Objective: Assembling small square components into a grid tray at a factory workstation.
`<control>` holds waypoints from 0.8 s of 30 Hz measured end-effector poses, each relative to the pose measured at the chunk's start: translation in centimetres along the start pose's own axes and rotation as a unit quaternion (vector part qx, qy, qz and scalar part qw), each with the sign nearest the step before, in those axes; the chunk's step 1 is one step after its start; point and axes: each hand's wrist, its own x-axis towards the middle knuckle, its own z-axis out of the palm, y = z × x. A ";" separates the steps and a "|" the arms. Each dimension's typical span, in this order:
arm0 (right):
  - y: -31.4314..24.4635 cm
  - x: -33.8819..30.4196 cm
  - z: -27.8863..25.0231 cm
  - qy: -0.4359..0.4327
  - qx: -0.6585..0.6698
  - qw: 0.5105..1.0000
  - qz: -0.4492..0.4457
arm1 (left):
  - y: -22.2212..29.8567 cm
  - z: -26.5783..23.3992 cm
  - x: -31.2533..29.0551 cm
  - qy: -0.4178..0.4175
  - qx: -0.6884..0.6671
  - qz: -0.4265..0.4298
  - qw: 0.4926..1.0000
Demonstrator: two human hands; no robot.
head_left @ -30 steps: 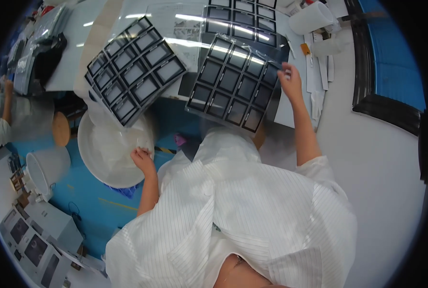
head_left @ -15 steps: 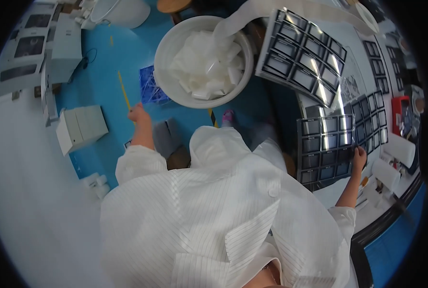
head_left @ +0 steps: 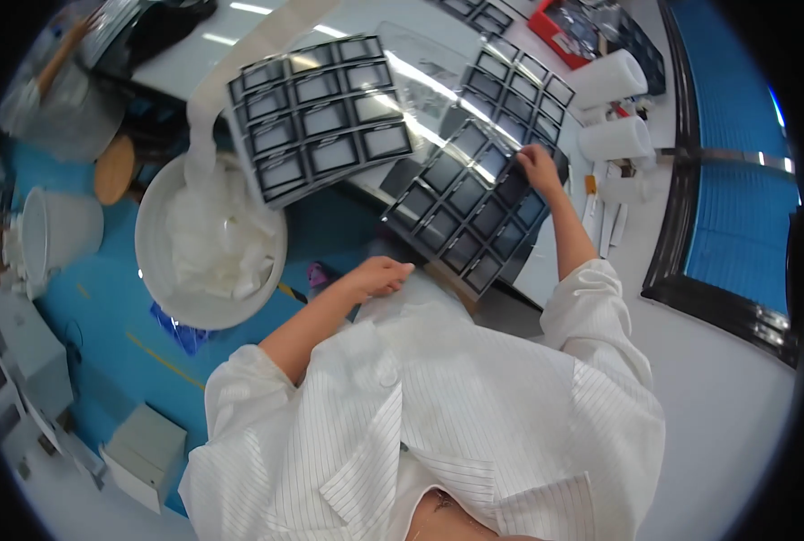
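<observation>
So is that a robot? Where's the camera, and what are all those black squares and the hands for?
No robot here, just a person with two bare hands. A camera on their head looks down, so you see their own shirt and arms; its wide lens bends straight edges. The right hand touches a black grid sheet, though I can't tell how firmly. The left hand is near the lap; I can't make out anything in it. Another grid panel sits farther left on the table. White rolls are over to the right. The round tub holds crumpled, whitish stuff.
</observation>
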 end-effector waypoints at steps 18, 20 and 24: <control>3.5 -1.5 -10.5 0.103 0.311 0.936 0.129 | 15.1 7.8 5.4 0.119 0.158 0.313 0.929; 5.2 -0.2 -11.7 0.145 0.335 0.924 0.113 | 21.3 6.9 8.7 0.174 0.185 0.400 0.880; 8.1 4.2 -10.3 0.145 0.402 0.884 0.190 | 30.8 2.2 18.7 0.272 0.212 0.454 0.822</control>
